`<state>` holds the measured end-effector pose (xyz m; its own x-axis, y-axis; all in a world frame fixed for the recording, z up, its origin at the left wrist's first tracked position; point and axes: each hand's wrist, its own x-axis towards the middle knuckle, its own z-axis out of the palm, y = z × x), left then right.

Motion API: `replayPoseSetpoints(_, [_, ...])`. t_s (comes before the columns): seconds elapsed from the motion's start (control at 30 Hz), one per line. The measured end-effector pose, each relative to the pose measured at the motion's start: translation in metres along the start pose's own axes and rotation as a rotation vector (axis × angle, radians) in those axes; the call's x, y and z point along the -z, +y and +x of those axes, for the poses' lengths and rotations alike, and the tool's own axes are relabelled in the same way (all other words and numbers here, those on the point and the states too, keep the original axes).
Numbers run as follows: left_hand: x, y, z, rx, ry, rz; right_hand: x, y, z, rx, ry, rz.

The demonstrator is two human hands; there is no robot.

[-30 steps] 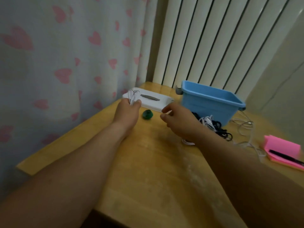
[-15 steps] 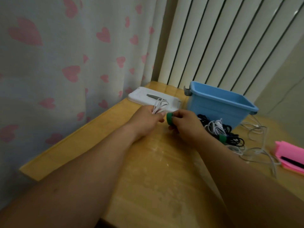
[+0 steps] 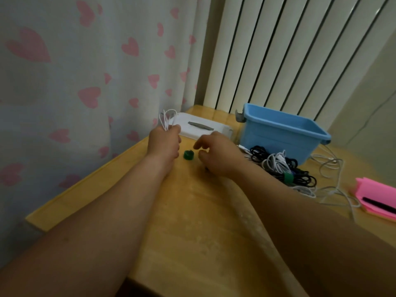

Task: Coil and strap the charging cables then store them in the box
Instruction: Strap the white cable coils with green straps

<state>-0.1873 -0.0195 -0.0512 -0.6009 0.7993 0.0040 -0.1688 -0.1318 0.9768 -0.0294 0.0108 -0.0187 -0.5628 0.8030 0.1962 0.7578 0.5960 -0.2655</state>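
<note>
At the far left corner of the tabletop (image 3: 192,232), my left hand (image 3: 165,142) has its grip clamped round a white cable (image 3: 168,118), folded into loops that stick up out of the fist, clear of the wood. My right hand (image 3: 216,155) hovers just beside it with its grip apart, fingers loosely curled and holding nothing I can make out. Its thumb and forefinger are near a green strap roll (image 3: 188,155), which sits on the wood between the two hands; neither seems to touch it.

On the left, the tabletop's edge runs diagonally close under my left forearm, and a curtain (image 3: 85,82) with pink hearts hangs right past it, so there is little room that way. Bare wood lies between my forearms, down to the near edge.

Just beyond both hands lies a white lid (image 3: 201,127), flat, with a grey handle on top. To its right stands the blue box (image 3: 278,133), open at the top, against the slatted blinds (image 3: 289,50).

A cable pile (image 3: 282,166) of black and white leads is heaped against the box's front, just beside my right wrist, one bundle in it wearing a green band. A loose white lead (image 3: 330,168) trails from there toward a pink case (image 3: 375,196) at the right edge, with a black pen (image 3: 379,205) on it.
</note>
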Motion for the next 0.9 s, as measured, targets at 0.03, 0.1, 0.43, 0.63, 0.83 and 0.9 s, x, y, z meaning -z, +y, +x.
replayPoseSetpoints(0.03, [0.000, 0.000, 0.000, 0.000, -0.004, -0.015, -0.002, -0.006, 0.004, 0.044, -0.035, -0.054])
replayPoseSetpoints(0.1, [-0.001, -0.002, 0.001, -0.014, -0.025, -0.024, -0.008, -0.015, 0.011, 0.093, -0.071, -0.163])
replayPoseSetpoints(0.43, [-0.026, 0.014, -0.058, -0.120, -0.538, 0.125, 0.055, 0.028, -0.083, -0.062, 0.099, 0.697])
replayPoseSetpoints(0.63, [-0.073, 0.020, -0.099, -0.089, -0.835, 0.191, 0.075, 0.070, -0.132, -0.156, 0.203, 0.914])
replayPoseSetpoints(0.83, [-0.114, 0.025, -0.127, -0.027, -0.856, 0.084, 0.091, 0.102, -0.157, -0.202, 0.285, 0.858])
replayPoseSetpoints(0.9, [-0.128, 0.025, -0.136, -0.051, -0.880, 0.142, 0.096, 0.114, -0.163, -0.214, 0.292, 0.818])
